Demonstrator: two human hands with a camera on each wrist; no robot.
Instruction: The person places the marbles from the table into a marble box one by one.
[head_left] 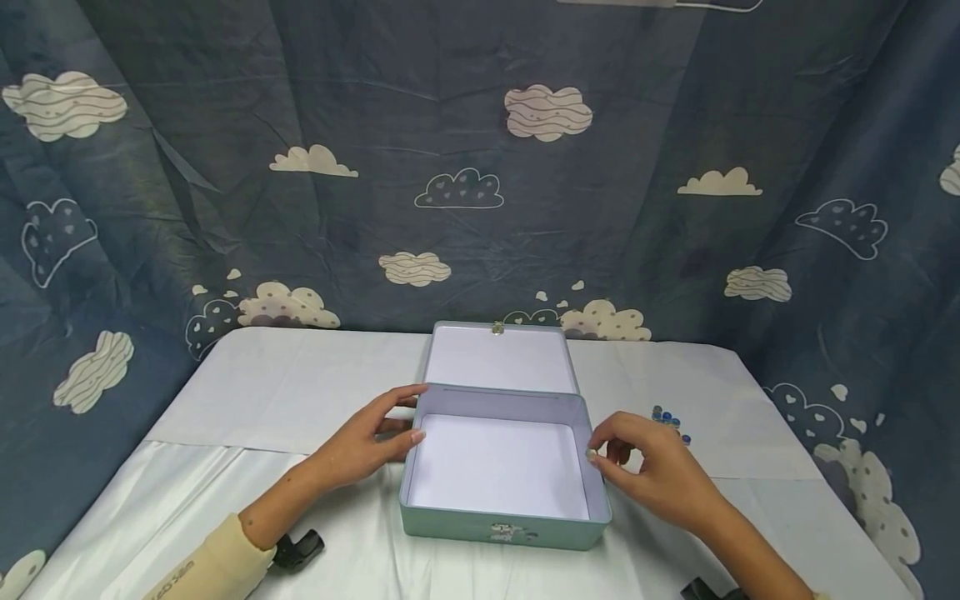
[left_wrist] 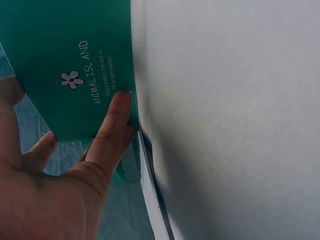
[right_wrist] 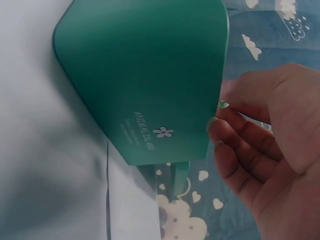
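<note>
A green tin box [head_left: 506, 533] with a pale inside stands on the white cloth, its hinged lid [head_left: 501, 358] tipped back. My left hand [head_left: 367, 442] holds the box's left side: thumb over the rim, fingers along the outer wall. From the left wrist view, one finger [left_wrist: 112, 120] lies on that wall beside printed lettering. At the right rim, my right hand [head_left: 652, 467] pinches a small clear-green marble [head_left: 592, 454] between thumb and forefinger. In the right wrist view, the marble [right_wrist: 223, 104] is partly hidden by the fingers, close to the box's edge.
Several blue and greenish marbles [head_left: 666, 417] lie in a loose cluster on the cloth beyond my right hand. A dark blue curtain [head_left: 465, 125] with cloud prints hangs behind and around the table [head_left: 262, 392]. A clasp [head_left: 498, 328] sits on the lid's far edge.
</note>
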